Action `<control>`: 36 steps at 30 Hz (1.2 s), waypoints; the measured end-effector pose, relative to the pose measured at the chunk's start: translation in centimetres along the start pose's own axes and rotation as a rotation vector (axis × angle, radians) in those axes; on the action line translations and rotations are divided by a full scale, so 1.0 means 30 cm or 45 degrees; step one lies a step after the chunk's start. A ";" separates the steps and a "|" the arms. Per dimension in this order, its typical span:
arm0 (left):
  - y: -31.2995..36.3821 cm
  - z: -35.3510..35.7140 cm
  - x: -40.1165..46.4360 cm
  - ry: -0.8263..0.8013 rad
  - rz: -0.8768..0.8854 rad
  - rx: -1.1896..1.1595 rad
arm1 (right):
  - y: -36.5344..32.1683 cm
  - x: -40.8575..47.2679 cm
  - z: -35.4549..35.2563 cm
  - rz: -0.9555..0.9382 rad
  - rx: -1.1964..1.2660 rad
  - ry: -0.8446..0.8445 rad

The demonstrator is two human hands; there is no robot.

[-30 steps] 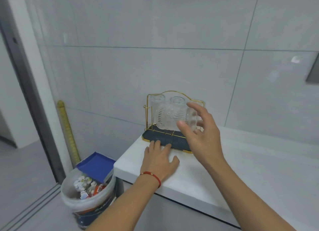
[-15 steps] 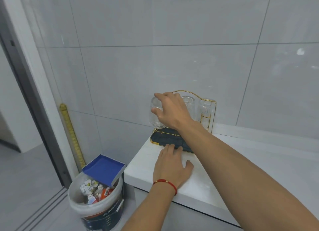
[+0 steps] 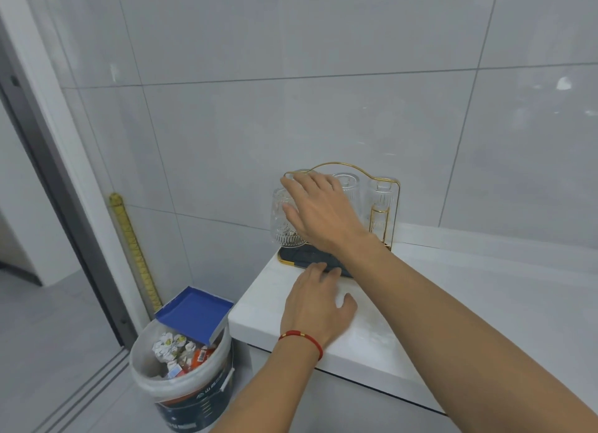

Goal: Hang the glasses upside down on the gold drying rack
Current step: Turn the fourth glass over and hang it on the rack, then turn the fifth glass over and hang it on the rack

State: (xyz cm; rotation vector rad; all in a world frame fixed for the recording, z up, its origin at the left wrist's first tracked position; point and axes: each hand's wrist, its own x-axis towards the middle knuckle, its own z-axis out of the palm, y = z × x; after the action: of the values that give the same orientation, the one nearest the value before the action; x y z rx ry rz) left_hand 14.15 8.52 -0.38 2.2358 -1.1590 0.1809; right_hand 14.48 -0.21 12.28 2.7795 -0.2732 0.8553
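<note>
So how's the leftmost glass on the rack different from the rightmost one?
The leftmost glass looks wider and rounder, with an embossed pattern; the rightmost glass looks narrower, with vertical ribs. The right hand reaches across the leftmost glass with fingers spread and partly covers it; the rightmost stands clear of both hands. The leftmost is at the rack's near corner, the rightmost by its right post. Both are clear and hang upside down.

The right hand (image 3: 318, 212), fingers (image 3: 291, 186) spread, rests against an inverted glass (image 3: 284, 229) on the gold drying rack (image 3: 393, 212), while the left hand (image 3: 315, 306) lies flat on the white counter (image 3: 453, 319).
</note>
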 end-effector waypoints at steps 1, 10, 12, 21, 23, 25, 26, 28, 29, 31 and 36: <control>0.002 -0.004 -0.001 0.009 0.017 -0.009 | 0.008 -0.037 -0.008 -0.051 0.033 0.107; 0.022 -0.011 -0.016 0.017 0.161 0.059 | 0.323 -0.529 -0.066 -0.090 0.017 0.185; 0.055 -0.001 -0.013 0.025 0.183 0.068 | 0.435 -0.654 -0.091 0.076 0.011 0.117; 0.600 0.282 -0.012 -0.050 0.450 -0.157 | 0.876 -1.092 -0.206 1.292 0.217 0.380; 0.694 0.338 -0.003 -0.072 0.510 -0.128 | 0.939 -1.157 -0.212 1.607 0.350 0.538; 0.742 0.384 0.007 -0.105 0.546 -0.087 | 0.992 -1.200 -0.203 1.789 0.432 0.599; 0.748 0.402 0.010 -0.129 0.568 -0.055 | 1.016 -1.209 -0.194 1.826 0.475 0.586; 0.741 0.427 0.013 -0.154 0.587 -0.019 | 1.069 -1.201 -0.177 1.823 0.560 0.576; 0.733 0.434 0.015 -0.149 0.577 -0.026 | 1.100 -1.192 -0.171 1.797 0.582 0.597; 0.726 0.440 0.017 -0.135 0.553 -0.055 | 1.164 -1.176 -0.159 1.759 0.589 0.652; 0.733 0.441 0.016 -0.139 0.522 -0.126 | 1.243 -1.178 -0.123 1.880 0.513 0.741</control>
State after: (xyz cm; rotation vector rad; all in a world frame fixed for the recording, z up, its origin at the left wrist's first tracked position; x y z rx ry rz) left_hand -4.68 -8.90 -0.91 1.9209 -1.6412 0.1619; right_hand -25.16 -31.03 0.83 2.0137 -2.3038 2.0302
